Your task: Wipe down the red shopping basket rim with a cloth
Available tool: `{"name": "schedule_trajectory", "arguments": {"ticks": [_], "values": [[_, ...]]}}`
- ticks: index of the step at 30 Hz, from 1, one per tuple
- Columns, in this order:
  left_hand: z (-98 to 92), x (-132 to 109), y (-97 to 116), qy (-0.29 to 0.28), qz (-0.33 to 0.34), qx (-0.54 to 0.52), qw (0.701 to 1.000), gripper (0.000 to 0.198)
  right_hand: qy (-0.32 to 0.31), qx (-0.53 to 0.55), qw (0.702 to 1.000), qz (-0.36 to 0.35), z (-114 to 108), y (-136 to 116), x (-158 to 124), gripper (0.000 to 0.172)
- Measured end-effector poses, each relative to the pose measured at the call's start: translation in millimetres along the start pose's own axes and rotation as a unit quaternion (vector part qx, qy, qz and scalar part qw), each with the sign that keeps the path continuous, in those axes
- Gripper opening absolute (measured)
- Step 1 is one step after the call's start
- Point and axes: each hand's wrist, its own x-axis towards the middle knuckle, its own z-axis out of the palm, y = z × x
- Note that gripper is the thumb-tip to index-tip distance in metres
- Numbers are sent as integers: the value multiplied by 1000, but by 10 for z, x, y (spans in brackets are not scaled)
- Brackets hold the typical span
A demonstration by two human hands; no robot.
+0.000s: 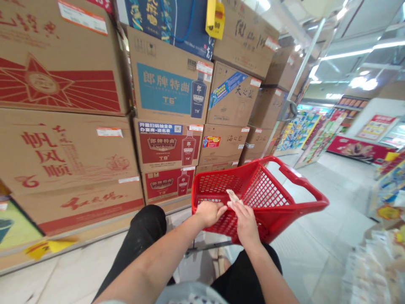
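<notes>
A red plastic shopping cart [303, 207] with perforated basket walls stands right in front of my knees. My left hand [210, 213] is closed over the near rim of its basket, fingers curled inward. Just to the right, my right hand [247, 221] pinches a crumpled off-white cloth or tissue [233, 196] above the same rim. The cloth sticks out past the fingertips toward the inside of the basket. Part of it is hidden by the fingers.
Stacked cardboard cartons [167, 80] form a wall on the left and ahead. A slanting metal pole [297, 84] rises behind the cart. Tiled floor [319, 249] runs along the right, with blurred packaged goods [370, 270] at lower right and shelves [297, 131] farther back.
</notes>
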Motion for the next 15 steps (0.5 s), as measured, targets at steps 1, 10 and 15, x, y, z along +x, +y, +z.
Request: {"name": "schedule_trajectory", "arguments": {"ticks": [1, 10, 15], "values": [[1, -1, 1, 1, 1, 1, 1000, 72, -18, -2, 1000, -13, 9, 5, -14, 49], [-2, 0, -4, 9, 5, 10, 1000, 71, 7, -10, 1000, 26, -25, 48, 117, 48], [1, -8, -13, 14, 10, 11, 1000, 73, -28, -15, 999, 5, 121, -10, -34, 51]]}}
